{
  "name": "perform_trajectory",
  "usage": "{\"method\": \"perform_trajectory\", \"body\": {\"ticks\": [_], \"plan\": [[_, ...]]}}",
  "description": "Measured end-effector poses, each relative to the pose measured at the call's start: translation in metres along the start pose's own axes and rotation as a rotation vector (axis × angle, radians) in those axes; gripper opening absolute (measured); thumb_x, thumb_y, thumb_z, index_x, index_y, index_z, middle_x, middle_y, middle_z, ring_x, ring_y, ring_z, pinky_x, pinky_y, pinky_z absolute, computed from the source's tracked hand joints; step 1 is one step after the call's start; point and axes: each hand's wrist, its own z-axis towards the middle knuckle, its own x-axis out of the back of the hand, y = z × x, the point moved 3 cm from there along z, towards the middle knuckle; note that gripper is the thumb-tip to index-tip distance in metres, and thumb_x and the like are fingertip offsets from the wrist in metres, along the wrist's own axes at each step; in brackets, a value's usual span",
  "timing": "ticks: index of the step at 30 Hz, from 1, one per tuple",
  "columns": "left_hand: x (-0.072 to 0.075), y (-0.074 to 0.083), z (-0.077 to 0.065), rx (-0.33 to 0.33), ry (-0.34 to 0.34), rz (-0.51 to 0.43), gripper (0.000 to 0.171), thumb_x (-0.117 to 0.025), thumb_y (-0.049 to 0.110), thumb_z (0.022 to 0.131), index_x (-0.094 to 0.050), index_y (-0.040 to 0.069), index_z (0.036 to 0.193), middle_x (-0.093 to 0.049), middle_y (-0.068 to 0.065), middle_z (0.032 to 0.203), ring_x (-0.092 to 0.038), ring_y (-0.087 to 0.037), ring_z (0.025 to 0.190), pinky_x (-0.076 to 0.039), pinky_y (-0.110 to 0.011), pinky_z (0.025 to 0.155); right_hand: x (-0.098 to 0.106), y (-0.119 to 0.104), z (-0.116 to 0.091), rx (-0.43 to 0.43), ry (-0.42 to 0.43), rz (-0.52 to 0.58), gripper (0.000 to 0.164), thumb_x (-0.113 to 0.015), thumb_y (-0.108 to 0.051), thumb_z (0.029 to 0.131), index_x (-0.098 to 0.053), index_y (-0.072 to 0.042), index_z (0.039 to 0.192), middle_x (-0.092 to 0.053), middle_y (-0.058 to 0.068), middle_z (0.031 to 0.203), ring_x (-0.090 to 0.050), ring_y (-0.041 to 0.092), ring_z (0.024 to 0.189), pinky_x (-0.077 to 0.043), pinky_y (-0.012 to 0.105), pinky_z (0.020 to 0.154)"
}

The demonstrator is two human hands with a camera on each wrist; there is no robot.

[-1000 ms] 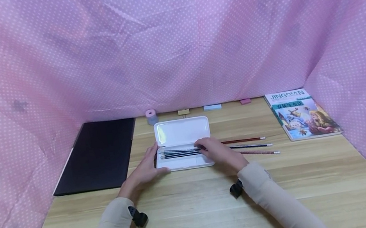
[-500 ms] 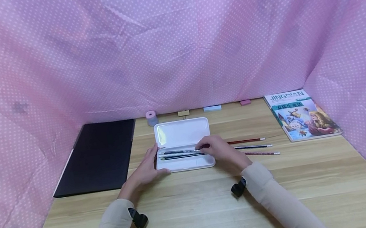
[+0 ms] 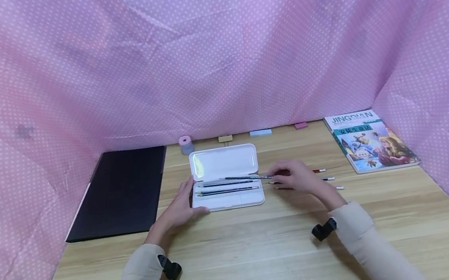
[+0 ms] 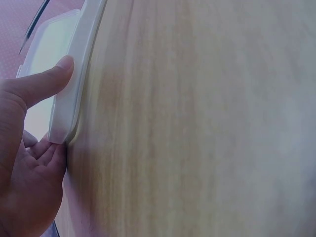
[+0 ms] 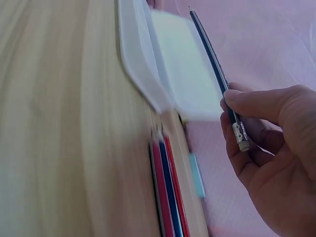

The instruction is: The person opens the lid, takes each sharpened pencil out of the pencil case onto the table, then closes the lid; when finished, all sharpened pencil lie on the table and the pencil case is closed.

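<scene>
A white pencil case [image 3: 227,201] lies on the wooden table, its lid [image 3: 223,162] tipped back. My left hand [image 3: 179,209] grips the case's left end, thumb on the front rim and fingers around the side. Between thumb and fingers, my right hand [image 3: 297,179] pinches a dark pencil [image 5: 210,52] near its silver ferrule and eraser. That pencil is raised and slanted, its point still over the case. Other dark pencils [image 3: 228,191] lie inside the case. Below the right hand, 3 pencils [image 5: 170,197], red and blue among them, lie on the table, partly hidden in the head view.
A black folder [image 3: 116,192] lies at left, an illustrated book [image 3: 370,140] at right. Along the back stand a pink and grey cylinder [image 3: 185,144], a yellowish binder clip [image 3: 225,138], a pale blue block [image 3: 260,132] and a pink block [image 3: 301,125]. Pink dotted cloth surrounds the table.
My right hand has moved from inside the case to the right, drawing one dark pencil up from the others. The left hand stays at the case's left end.
</scene>
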Motion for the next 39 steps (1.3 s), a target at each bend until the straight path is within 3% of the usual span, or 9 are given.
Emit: {"method": "perform_trajectory", "body": {"ticks": [9, 18, 25, 39], "plan": [[0.0, 0.001, -0.001, -0.018, 0.008, 0.016, 0.113, -0.078, 0.042, 0.07, 0.001, 0.023, 0.149, -0.02, -0.005, 0.146, -0.02, -0.024, 0.134, -0.014, -0.049, 0.109, 0.036, 0.033, -0.059, -0.12, 0.041, -0.109, 0.016, -0.063, -0.016, 0.087, -0.069, -0.02, 0.101, -0.065, 0.001, 0.105, -0.057, 0.023, 0.1, -0.044, 0.046, 0.087], [0.001, 0.0, -0.001, -0.008, 0.005, 0.022, 0.113, -0.077, 0.045, 0.07, 0.001, 0.025, 0.149, -0.015, -0.004, 0.149, -0.016, -0.024, 0.136, -0.012, -0.049, 0.11, 0.05, 0.062, -0.108, -0.196, 0.044, -0.176, 0.018, -0.066, -0.014, 0.085, -0.07, -0.023, 0.099, -0.065, -0.002, 0.101, -0.059, 0.022, 0.098, -0.046, 0.045, 0.084], [0.003, 0.0, -0.001, -0.021, 0.014, 0.026, 0.114, -0.077, 0.046, 0.069, 0.001, 0.023, 0.149, -0.018, -0.006, 0.147, -0.018, -0.024, 0.135, -0.014, -0.049, 0.109, 0.057, 0.069, -0.117, -0.209, 0.061, -0.212, 0.018, -0.066, -0.012, 0.084, -0.07, -0.022, 0.098, -0.066, -0.002, 0.101, -0.059, 0.021, 0.097, -0.046, 0.039, 0.083], [0.0, 0.001, -0.001, -0.02, 0.01, 0.037, 0.113, -0.077, 0.045, 0.07, 0.001, 0.023, 0.149, -0.017, -0.007, 0.148, -0.018, -0.025, 0.135, -0.014, -0.049, 0.109, 0.055, 0.075, -0.121, -0.198, 0.066, -0.219, 0.023, -0.066, -0.005, 0.083, -0.071, -0.021, 0.098, -0.066, 0.0, 0.1, -0.06, 0.024, 0.096, -0.047, 0.045, 0.082]]}}
